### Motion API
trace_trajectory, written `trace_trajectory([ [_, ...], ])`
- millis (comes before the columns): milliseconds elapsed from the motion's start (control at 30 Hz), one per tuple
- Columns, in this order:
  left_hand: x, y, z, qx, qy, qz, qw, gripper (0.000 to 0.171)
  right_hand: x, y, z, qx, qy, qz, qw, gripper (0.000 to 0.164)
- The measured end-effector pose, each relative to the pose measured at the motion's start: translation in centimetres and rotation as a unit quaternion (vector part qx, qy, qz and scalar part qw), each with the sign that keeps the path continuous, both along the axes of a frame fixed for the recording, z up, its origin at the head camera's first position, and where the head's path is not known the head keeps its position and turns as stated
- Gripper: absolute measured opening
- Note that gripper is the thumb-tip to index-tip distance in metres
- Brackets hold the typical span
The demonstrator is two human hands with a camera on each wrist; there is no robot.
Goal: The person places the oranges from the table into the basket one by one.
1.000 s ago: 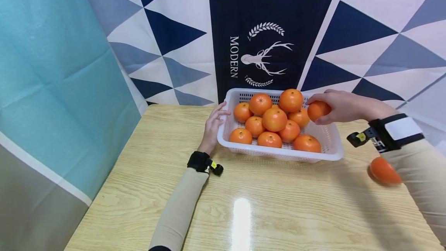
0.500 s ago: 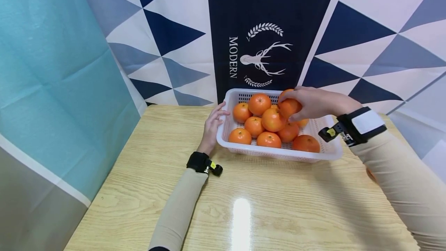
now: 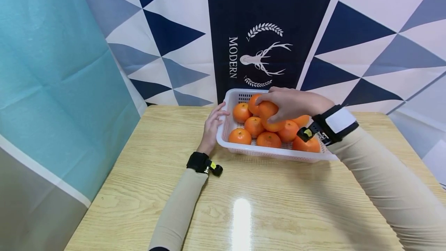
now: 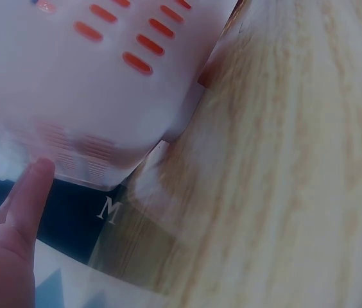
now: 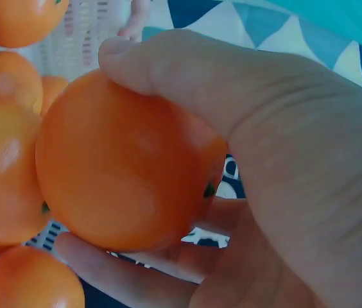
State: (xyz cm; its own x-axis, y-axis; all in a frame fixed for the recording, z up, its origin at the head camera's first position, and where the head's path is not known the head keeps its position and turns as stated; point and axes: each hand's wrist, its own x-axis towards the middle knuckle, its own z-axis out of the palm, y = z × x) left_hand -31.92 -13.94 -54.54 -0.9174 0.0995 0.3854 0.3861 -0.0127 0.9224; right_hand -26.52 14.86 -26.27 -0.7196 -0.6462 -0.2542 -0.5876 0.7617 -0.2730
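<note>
In the head view, a white plastic basket [image 3: 224, 142] holding several oranges [image 3: 254, 126] stands near the back wall. My left hand [image 3: 210, 131] rests on its left end with relaxed fingers at the rim. The left wrist view has that hand [image 4: 11, 250] touching the basket's perforated wall [image 4: 85, 83]. Above the pile my right hand [image 3: 289, 104] grips one orange [image 3: 267, 109], thumb on the near side. From the right wrist, this orange [image 5: 129, 167] sits between thumb and fingers, close beside others in the basket; whether it touches them I cannot tell.
A wooden table [image 3: 167, 138] carries the basket and extends toward me. Behind it hangs a patterned cloth [image 3: 188, 49] with a deer print; a teal cloth [image 3: 59, 69] borders the left. The right sleeve [image 3: 383, 181] crosses the table's right part.
My right hand has carried the orange leftward across the basket to above the pile's middle. An orange seen earlier at the table's right is now out of sight at the sleeve. The left hand stays put.
</note>
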Motion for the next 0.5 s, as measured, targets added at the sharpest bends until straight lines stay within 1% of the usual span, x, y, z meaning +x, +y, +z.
trace_trajectory([
  [100, -0.1, 0.0, 0.0, 0.000, -0.002, -0.001, 1.0000, 0.038, 0.1, -0.8, 0.1, -0.007, -0.003, 0.015, 1.000, 0.062],
  [300, -0.3, 0.0, -0.1, -0.005, -0.001, -0.004, 1.0000, 0.038, 0.2, -2.2, -0.4, -0.011, -0.004, 0.068, 0.998, 0.061],
  [400, -0.3, 0.0, -0.3, -0.008, 0.000, -0.003, 1.0000, 0.038, 0.2, -2.5, -0.8, -0.005, -0.011, 0.079, 0.997, 0.061],
  [500, -0.4, -0.1, -0.4, -0.011, 0.004, 0.001, 0.9999, 0.038, 0.3, -2.8, -1.3, 0.006, -0.025, 0.080, 0.997, 0.061],
])
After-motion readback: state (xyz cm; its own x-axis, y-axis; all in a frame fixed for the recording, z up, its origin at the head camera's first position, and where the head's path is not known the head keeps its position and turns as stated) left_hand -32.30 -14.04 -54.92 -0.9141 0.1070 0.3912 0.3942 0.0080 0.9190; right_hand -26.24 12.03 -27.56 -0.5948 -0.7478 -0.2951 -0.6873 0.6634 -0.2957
